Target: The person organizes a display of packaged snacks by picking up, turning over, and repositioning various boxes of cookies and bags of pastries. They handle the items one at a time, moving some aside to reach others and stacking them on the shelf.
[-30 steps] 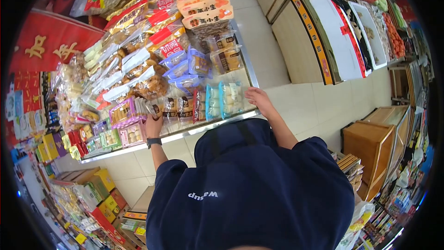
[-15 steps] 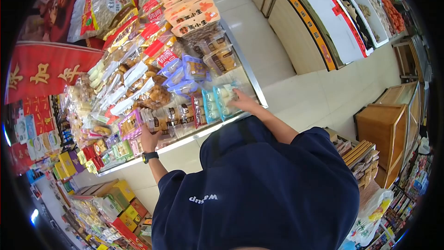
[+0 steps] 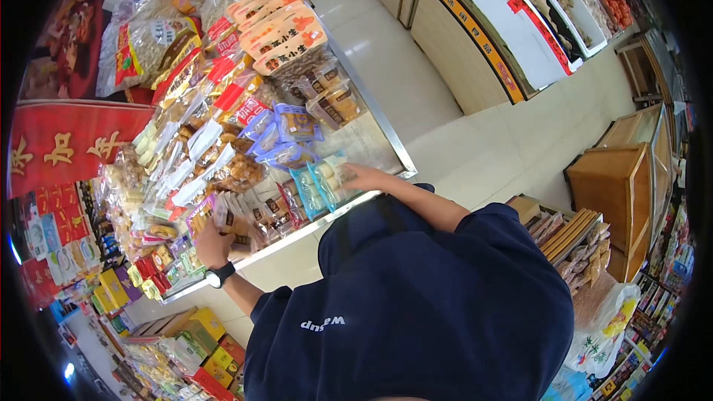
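Snack packs (image 3: 327, 178) under both hands.

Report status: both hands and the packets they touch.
Left hand on brown snack packets. Right hand on blue-edged bun packs. Nothing blocking either hand.

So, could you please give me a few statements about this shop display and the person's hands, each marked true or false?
1. The right hand rests on the blue-edged packets at the front of the display table. True.
2. The left hand hangs at the person's side, away from the goods. False: it is up at the brown snack packets on the table's front row.
3. A dark watch sits on the left wrist. True.
4. The person wears a white top. False: the dark blue top bears white lettering.
5. A red banner hangs left of the table. True.
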### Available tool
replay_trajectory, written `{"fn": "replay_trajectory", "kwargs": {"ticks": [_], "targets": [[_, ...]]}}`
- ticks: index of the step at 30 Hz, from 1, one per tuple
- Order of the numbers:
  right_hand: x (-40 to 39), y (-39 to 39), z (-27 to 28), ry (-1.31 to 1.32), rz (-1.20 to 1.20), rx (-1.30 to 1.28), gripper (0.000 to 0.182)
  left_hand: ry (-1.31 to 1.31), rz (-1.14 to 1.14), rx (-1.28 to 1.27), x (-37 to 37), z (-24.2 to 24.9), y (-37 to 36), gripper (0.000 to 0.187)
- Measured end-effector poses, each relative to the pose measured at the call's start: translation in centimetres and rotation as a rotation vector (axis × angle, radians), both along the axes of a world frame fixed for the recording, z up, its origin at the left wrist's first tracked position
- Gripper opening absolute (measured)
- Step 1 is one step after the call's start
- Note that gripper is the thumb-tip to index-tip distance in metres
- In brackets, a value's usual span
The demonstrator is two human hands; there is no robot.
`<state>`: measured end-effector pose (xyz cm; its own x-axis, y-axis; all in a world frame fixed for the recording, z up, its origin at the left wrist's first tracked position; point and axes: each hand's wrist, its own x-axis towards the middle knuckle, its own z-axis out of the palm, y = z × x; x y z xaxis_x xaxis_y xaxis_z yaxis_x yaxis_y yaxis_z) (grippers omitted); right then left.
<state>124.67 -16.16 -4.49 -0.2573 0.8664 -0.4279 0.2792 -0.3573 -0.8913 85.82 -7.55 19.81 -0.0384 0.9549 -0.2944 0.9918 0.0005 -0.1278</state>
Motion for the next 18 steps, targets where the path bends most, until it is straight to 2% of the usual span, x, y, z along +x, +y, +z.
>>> {"fn": "replay_trajectory", "kwargs": {"ticks": [1, 4, 5, 6, 9, 13, 16, 18], "targets": [[0.5, -0.2, -0.6, -0.043, -0.035, -0.056, 0.09, -0.023, -0.003, 0.035, 1.8, 1.6, 0.5, 0.056], [2.4, -1.1, -2.2, -0.104, -0.17, -0.199, 0.079, -0.416, -0.172, 0.066, 8.9, 5.5, 2.3, 0.046], [3.4, -1.5, -1.7, -0.078, -0.233, -0.225, 0.074, -0.393, -0.271, 0.069, 10.3, 4.1, 3.6, 0.047], [4.1, -1.6, -1.3, -0.051, -0.298, -0.25, 0.07, -0.487, -0.296, 0.074, 13.6, 4.4, 4.2, 0.048], [5.6, -1.6, -0.5, 0.068, -0.382, -0.289, 0.064, -0.524, -0.579, 0.136, 21.0, 0.5, 6.1, 0.049], [6.3, -2.2, 1.0, 0.233, -0.507, -0.355, 0.064, -0.534, -0.61, -0.01, 28.4, -6.6, 7.7, 0.049], [6.1, -2.1, 1.1, 0.356, -0.558, -0.383, 0.071, -0.423, -0.572, -0.056, 30.8, -11.5, 8.2, 0.049], [5.6, -1.4, 1.0, 0.436, -0.602, -0.406, 0.077, -0.456, -0.621, 0.013, 30.8, -14.0, 7.9, 0.047]]}}
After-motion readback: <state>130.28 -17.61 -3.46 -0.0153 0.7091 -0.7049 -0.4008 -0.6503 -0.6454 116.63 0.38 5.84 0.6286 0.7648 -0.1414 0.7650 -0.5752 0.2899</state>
